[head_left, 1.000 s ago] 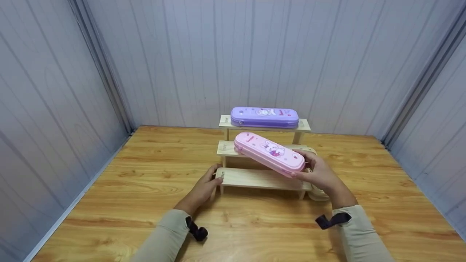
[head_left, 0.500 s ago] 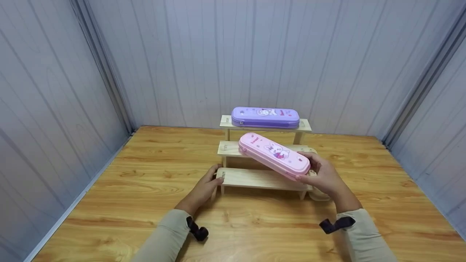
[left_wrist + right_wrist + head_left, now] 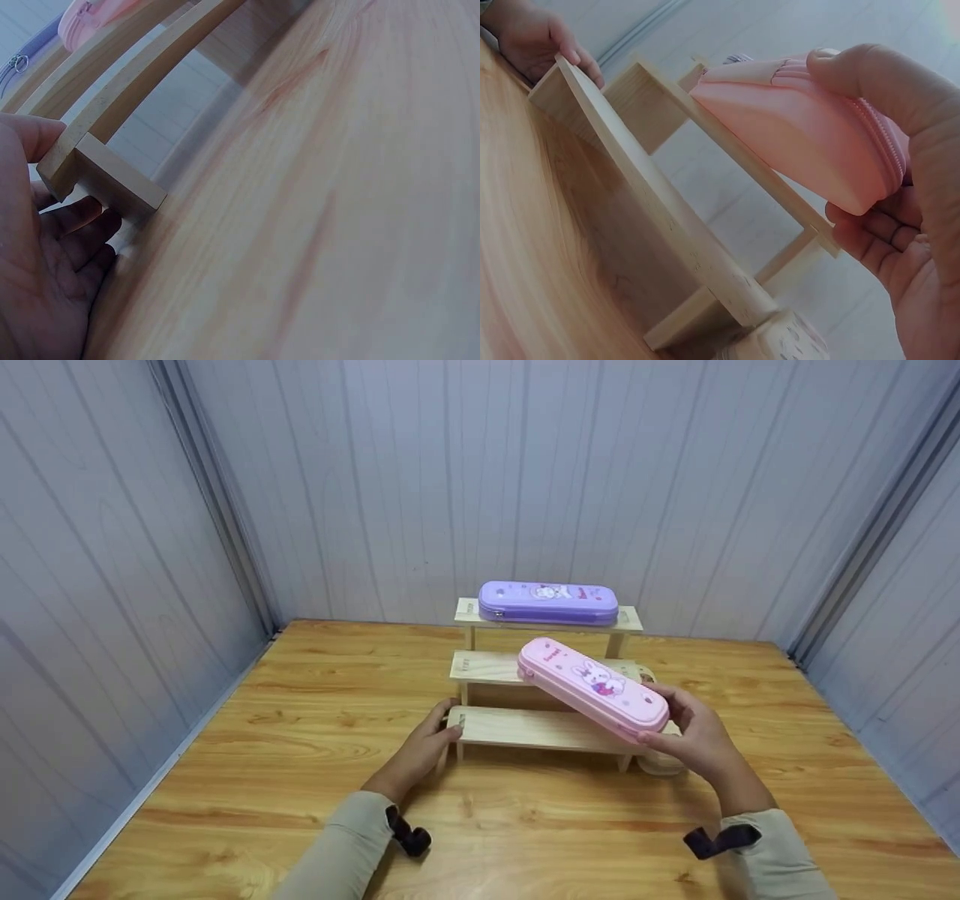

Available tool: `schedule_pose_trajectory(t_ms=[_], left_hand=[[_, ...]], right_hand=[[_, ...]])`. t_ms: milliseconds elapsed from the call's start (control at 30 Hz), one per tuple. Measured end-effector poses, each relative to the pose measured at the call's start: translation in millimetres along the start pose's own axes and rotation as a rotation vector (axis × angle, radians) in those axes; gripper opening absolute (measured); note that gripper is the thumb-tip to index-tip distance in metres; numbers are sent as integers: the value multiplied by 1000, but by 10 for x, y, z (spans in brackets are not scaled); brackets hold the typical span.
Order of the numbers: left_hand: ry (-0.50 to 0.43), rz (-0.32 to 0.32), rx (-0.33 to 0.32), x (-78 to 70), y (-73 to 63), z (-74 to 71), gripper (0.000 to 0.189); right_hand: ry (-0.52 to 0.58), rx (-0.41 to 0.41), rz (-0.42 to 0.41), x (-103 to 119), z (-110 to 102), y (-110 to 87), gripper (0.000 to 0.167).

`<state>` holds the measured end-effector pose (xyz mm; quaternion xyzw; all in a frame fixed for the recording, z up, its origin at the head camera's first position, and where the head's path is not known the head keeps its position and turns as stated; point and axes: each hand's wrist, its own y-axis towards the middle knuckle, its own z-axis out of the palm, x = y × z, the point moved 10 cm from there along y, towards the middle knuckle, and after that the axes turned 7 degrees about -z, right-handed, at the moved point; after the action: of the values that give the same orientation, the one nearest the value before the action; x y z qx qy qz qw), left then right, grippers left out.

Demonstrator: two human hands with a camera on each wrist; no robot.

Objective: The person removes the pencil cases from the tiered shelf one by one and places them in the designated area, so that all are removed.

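A pink pencil case [image 3: 592,686] with a rabbit print hangs tilted above a three-tier wooden rack [image 3: 525,727]. My right hand [image 3: 694,739] holds its right end, thumb on the near side and fingers behind. In the right wrist view, the case's zipper side and underside [image 3: 780,142] show, clear of the tiers. My left hand [image 3: 416,754] grips the left end of the lowest tier. Its thumb lies over the board and other fingers reach below, by the leg [image 3: 120,180]. A purple pencil case [image 3: 551,604] lies flat on the top tier.
Beside the rack's right end is a cream-coloured case [image 3: 661,763], partly hidden by my right hand and the pink case. The wooden tabletop [image 3: 480,840] ends at pale panel walls [image 3: 390,495] behind and on both sides.
My right hand has moved right and slightly toward me, carrying the pink pencil case, still tilted, along. My left hand stays on the rack.
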<state>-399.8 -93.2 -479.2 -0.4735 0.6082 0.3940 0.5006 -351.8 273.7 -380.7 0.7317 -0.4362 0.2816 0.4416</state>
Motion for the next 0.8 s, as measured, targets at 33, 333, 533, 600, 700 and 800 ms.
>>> schedule_pose_trajectory(t_ms=[33, 333, 533, 600, 700, 800], left_hand=[[0, 1, -2, 0, 2, -2, 50], [3, 21, 22, -11, 4, 16, 51], [-3, 25, 25, -6, 15, 22, 51], [-2, 22, 20, -1, 18, 19, 51], [-12, 16, 13, -4, 19, 16, 51], [-17, 17, 14, -6, 22, 17, 51]], right_hand=[[2, -6, -9, 5, -20, -18, 75], [40, -87, -112, 49, -224, -179, 66], [39, -114, -156, 44, -357, -285, 63], [27, -124, -152, 30, -405, -321, 63], [-2, -142, -148, 10, -481, -376, 63], [-15, -157, -148, -14, -551, -424, 63]])
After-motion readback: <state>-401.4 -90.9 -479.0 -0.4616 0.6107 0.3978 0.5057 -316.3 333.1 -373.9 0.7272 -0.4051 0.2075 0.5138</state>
